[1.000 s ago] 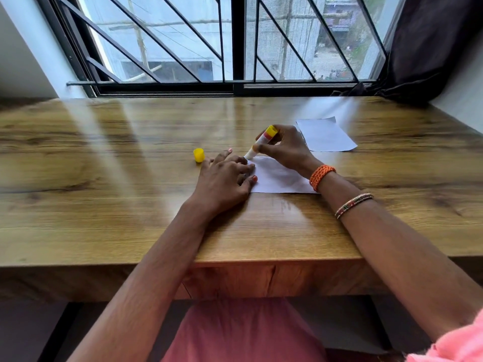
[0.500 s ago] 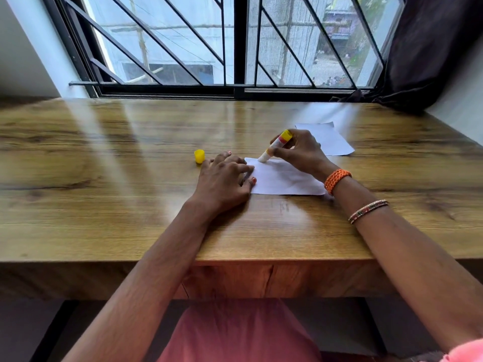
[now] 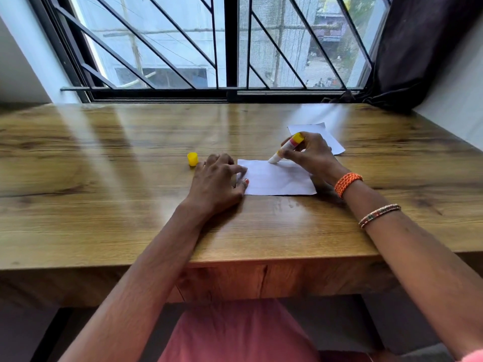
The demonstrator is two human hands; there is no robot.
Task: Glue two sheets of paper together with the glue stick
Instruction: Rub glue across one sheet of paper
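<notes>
A white sheet of paper (image 3: 279, 180) lies flat on the wooden desk. My left hand (image 3: 218, 181) presses down on its left edge with fingers spread. My right hand (image 3: 311, 154) grips a glue stick (image 3: 286, 148), white with a red band and yellow end, tilted with its tip touching the sheet's far edge. A second white sheet (image 3: 328, 134) lies behind my right hand, partly hidden by it. The yellow cap (image 3: 192, 159) stands on the desk just left of my left hand.
The wooden desk (image 3: 104, 192) runs up to a barred window (image 3: 224, 48) at the back. A dark curtain (image 3: 423, 48) hangs at the far right. The desk's front edge is close to my body.
My right hand has slid the glue stick to the right along the sheet's far edge, uncovering more paper. My left hand stays on the left edge.
</notes>
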